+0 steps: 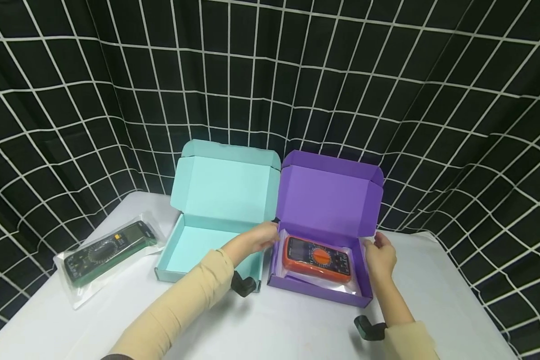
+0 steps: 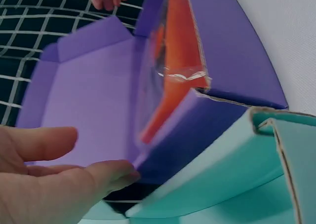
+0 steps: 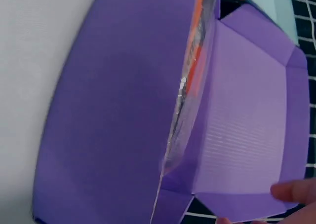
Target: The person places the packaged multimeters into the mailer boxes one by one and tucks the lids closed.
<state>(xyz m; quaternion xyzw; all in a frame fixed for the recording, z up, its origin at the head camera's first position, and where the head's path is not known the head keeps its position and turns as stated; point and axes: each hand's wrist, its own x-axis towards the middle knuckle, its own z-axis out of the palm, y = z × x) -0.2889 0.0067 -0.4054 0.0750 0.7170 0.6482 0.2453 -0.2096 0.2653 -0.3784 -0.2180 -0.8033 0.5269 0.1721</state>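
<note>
In the head view, an orange multimeter [image 1: 317, 259] in a clear plastic bag lies inside the open purple box [image 1: 321, 291]. My left hand [image 1: 257, 236] is at the box's back left corner, between it and a turquoise box [image 1: 164, 262]. The left wrist view shows that hand [image 2: 64, 184] with thumb and fingers apart, a fingertip right at the purple wall's edge. On the opposite side, my right hand [image 1: 381, 257] is by the back right corner. Its thumb [image 3: 291, 190] overlaps the raised lid's side flap [image 3: 237, 204] in the right wrist view.
The turquoise box stands open with its lid up, directly left of the purple one. A dark green multimeter [image 1: 110, 250] in a clear bag lies at the far left of the white table [image 1: 297, 330]. Black cloth with a white grid [image 1: 324, 75] hangs behind.
</note>
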